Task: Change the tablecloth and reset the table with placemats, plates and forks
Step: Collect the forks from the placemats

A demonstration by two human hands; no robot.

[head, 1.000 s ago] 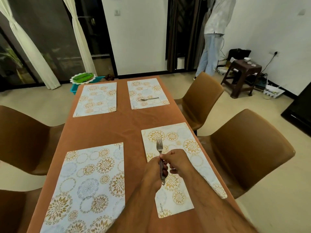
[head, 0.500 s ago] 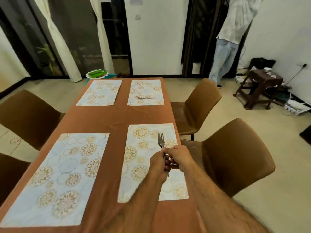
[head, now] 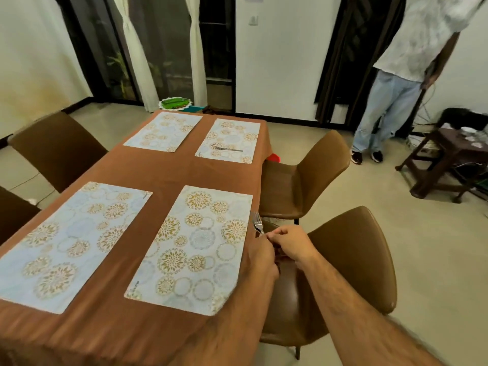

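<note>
An orange-brown tablecloth (head: 169, 173) covers the table, with several floral placemats on it. My left hand (head: 261, 257) and my right hand (head: 289, 243) meet at the table's right edge, both gripping the handle of a fork (head: 257, 225) whose tines point away from me. The fork sits just off the right side of the near right placemat (head: 200, 249). A second fork (head: 228, 149) lies on the far right placemat (head: 229, 140). The near left placemat (head: 71, 241) and far left placemat (head: 163, 130) are bare.
Brown chairs stand along the right side (head: 353, 254) (head: 306, 175) and the left side (head: 55, 149). A person (head: 396, 83) stands at the back right beside a dark wooden stool (head: 446, 159). A green plate (head: 175, 103) sits beyond the table's far end.
My two hands carried the fork rightward, from over the near right placemat to the table's right edge. The view has swung, so the table appears further left.
</note>
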